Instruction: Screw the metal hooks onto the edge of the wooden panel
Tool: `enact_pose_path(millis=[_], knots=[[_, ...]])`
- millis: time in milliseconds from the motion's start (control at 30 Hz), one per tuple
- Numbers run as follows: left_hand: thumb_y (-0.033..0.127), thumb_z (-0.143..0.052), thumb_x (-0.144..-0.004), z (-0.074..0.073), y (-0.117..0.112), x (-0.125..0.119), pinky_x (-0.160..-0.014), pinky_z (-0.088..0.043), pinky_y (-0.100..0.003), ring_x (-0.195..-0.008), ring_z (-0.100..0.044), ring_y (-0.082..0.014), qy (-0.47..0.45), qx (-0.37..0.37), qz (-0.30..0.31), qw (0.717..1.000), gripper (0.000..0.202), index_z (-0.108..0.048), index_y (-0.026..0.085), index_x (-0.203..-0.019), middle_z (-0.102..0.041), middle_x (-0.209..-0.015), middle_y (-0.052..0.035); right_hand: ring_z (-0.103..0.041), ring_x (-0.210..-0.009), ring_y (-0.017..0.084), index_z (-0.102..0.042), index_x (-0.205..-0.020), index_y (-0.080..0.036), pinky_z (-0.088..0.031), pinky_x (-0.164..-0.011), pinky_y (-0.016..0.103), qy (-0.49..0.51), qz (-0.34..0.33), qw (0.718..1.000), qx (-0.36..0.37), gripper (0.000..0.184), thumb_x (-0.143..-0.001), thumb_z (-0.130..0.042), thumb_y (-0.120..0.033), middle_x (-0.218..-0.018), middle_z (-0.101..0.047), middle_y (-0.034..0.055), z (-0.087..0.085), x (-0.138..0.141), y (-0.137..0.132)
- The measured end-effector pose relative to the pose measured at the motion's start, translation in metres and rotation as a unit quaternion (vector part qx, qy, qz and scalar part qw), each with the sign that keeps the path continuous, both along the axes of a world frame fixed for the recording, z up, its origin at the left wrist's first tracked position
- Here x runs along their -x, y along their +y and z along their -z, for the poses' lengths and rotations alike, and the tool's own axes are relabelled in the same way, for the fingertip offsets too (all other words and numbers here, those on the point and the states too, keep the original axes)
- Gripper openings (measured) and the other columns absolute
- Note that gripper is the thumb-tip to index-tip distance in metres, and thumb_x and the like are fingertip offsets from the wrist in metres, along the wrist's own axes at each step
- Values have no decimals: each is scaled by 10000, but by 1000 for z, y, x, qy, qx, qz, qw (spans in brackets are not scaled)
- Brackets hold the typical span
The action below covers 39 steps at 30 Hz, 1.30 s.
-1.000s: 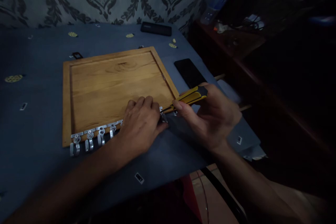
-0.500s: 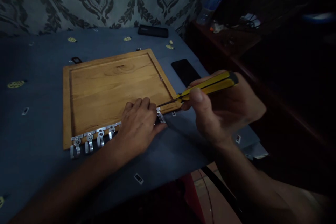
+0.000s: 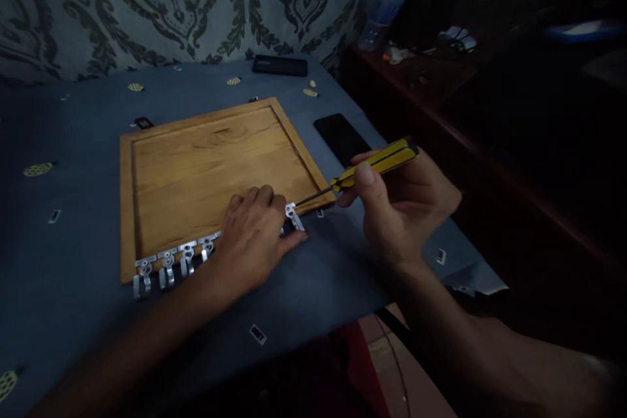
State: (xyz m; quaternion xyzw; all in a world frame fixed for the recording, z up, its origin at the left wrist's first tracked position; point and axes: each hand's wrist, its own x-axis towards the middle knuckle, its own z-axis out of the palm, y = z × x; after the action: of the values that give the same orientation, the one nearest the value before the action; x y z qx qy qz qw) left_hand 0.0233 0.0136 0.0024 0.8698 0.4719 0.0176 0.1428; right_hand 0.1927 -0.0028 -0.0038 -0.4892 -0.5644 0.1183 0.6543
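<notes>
A wooden framed board (image 3: 210,163) lies flat, with a metal hook rail (image 3: 168,257) along its near edge. Several silver hooks hang from the rail; its middle is hidden by my left hand (image 3: 255,235). That hand closes over the rail and the board's edge, its thumb pointing right below the end hook (image 3: 294,214). My right hand (image 3: 401,209) grips a yellow and black screwdriver (image 3: 379,163), thumb along the handle. The shaft points left and down, its tip at the rail's right end; whether it sits in a screw I cannot tell.
A black phone (image 3: 340,137) lies right of the board, and a dark oblong case (image 3: 280,66) lies near the patterned wall. The blue cloth (image 3: 313,313) covers the table. A dark red cabinet (image 3: 406,85) at the right carries a bottle (image 3: 379,19) and cables.
The screwdriver's handle has dropped slightly and moved left with my right hand, and more of the shaft shows. My left hand keeps its hold. The whole view has shifted a little.
</notes>
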Motion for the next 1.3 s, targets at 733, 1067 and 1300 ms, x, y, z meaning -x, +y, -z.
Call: enact_pose_path(millis=[733,1067,1300], knots=[[435,-759,-865,-21,-4,16,-885,-468,-430,-1062,-603,-295,-41,-22,-41,998,318,-674,181,-1036,-681,-1035,-66,-501,-396,82,-639,-754,-217,-377,-401,236,173,-42,981,72,353,-806,-761,-545,-524,-554,-69,20,-18,18],[504,-729,-873,2,-8,5,-905,-423,-432,-1102,-545,-313,-30,-43,-9,999,383,-673,183,-1073,-657,-1100,-76,-527,-403,92,-627,-780,-233,-391,-381,238,79,-55,995,17,246,-863,-733,-439,-569,-573,-61,18,-10,11],[496,-713,-888,2,-7,4,-902,-427,-442,-1110,-556,-320,-20,-39,-17,999,375,-669,172,-1072,-661,-1100,-80,-521,-405,97,-640,-762,-233,-396,-403,241,73,-58,996,6,186,-892,-713,-346,-524,-580,-59,20,-11,10]])
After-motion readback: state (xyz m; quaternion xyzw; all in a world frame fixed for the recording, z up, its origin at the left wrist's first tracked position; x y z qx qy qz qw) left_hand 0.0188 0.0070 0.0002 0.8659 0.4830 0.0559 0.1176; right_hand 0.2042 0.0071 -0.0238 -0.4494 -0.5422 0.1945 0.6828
